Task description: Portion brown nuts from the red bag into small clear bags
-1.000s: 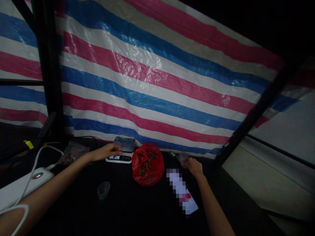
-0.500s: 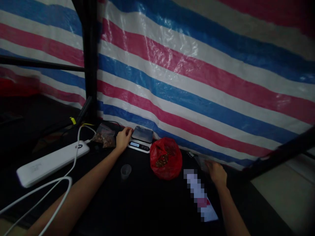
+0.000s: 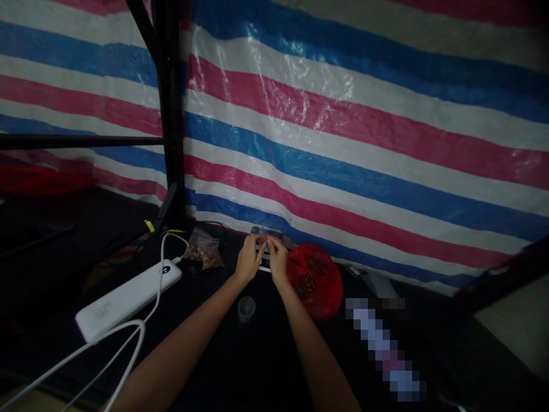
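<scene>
My left hand (image 3: pixel 249 258) and my right hand (image 3: pixel 278 260) meet over the kitchen scale (image 3: pixel 266 264), fingertips pinched close together. Between them is what looks like a small clear plastic bag (image 3: pixel 262 242), hard to make out in the dim light. The hands hide most of the scale's platform and display. Just right of my right hand lies an open red plastic bag (image 3: pixel 319 286) with brown, dried-looking bits inside. A small clear plastic cup (image 3: pixel 246 309) stands on the black surface between my forearms.
Filled clear zip bags (image 3: pixel 208 253) lie left of the scale, near a white power bank (image 3: pixel 128 300) with white cables. At right are flat clear bags (image 3: pixel 380 284) and a blurred-out bright phone-like object (image 3: pixel 386 349). A striped tarp (image 3: pixel 343 160) hangs behind, beside a black post (image 3: pixel 171 114).
My right hand has left the clear bags at the right and come to the scale. My left hand has moved from the scale's left side to meet it. The view has shifted left.
</scene>
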Demonstrator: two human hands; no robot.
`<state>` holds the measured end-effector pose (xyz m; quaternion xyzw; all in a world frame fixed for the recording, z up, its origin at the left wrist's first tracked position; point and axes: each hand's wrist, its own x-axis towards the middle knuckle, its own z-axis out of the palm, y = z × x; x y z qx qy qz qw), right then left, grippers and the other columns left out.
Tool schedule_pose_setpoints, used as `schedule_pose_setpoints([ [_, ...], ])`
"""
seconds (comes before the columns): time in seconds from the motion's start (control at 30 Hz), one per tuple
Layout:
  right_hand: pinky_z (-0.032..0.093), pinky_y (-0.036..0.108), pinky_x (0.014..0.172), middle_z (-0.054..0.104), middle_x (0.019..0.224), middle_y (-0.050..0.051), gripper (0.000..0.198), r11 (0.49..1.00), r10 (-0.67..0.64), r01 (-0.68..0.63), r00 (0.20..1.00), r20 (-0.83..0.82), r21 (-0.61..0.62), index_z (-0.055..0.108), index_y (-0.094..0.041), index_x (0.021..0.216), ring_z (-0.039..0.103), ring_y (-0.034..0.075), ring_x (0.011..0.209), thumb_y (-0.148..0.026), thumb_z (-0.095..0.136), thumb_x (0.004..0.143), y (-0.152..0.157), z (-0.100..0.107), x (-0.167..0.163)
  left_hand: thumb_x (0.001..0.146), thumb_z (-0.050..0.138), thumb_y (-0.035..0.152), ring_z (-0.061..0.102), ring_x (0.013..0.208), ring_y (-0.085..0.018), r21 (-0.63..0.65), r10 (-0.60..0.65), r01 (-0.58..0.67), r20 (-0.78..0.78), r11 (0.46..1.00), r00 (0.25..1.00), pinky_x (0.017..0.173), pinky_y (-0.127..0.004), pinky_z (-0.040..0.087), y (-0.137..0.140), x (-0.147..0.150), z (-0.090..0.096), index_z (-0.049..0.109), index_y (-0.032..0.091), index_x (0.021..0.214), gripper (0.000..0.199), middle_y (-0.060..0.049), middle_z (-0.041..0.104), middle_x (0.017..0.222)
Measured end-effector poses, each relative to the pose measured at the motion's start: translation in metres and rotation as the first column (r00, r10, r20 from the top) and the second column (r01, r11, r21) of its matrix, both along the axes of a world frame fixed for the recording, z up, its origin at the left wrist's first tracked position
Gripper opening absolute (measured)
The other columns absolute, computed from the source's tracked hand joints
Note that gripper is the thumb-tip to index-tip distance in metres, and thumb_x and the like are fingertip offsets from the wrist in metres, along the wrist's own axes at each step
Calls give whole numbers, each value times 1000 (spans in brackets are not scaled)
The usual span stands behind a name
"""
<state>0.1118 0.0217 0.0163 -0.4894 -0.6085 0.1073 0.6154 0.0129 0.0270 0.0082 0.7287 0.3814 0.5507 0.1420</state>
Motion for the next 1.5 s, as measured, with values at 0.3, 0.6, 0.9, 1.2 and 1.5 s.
schedule_pose_setpoints([
  [0.3,39,31,88,61,102,10,31,996,-91,90,995,48,15,61,-14,100,54,17,98,-22,35,84,-11,-19,-6,85,42,29,49,81,-13,0,-137,137,15,991,990,76,-24,41,8,2,-5,49,17,83,14,-3,49,84],
  [0.6,33,36,94,50,120,11,40,970,-229,219,969,90,108,39,-15,123,43,17,112,-27,38,85,-12,-16,-9,85,39,20,49,82,-14,20,-140,139,42,990,989,76,-26,40,10,3,-6,52,16,81,14,-3,51,83],
  [0.9,37,34,88,60,105,8,33,969,-246,228,936,253,98,52,-18,113,52,19,98,-26,43,83,-14,-16,-7,81,47,29,51,70,-12,-34,-15,20,132,999,991,65,-22,40,12,-3,-4,57,15,75,17,-1,54,77],
  [1.2,43,27,80,66,92,6,24,984,-179,174,973,148,46,65,-18,95,58,17,87,-26,47,81,-12,-20,-2,81,47,28,56,69,-12,-81,-116,127,124,989,985,63,-21,42,16,-4,-9,62,15,77,20,-2,62,75],
  [1.5,44,24,79,67,95,8,27,985,-170,173,978,123,-19,65,-18,97,62,16,85,-30,48,80,-13,-21,4,85,40,22,55,84,-16,-24,-108,107,-57,994,993,77,-26,41,15,-6,-14,60,17,86,21,-4,61,86],
])
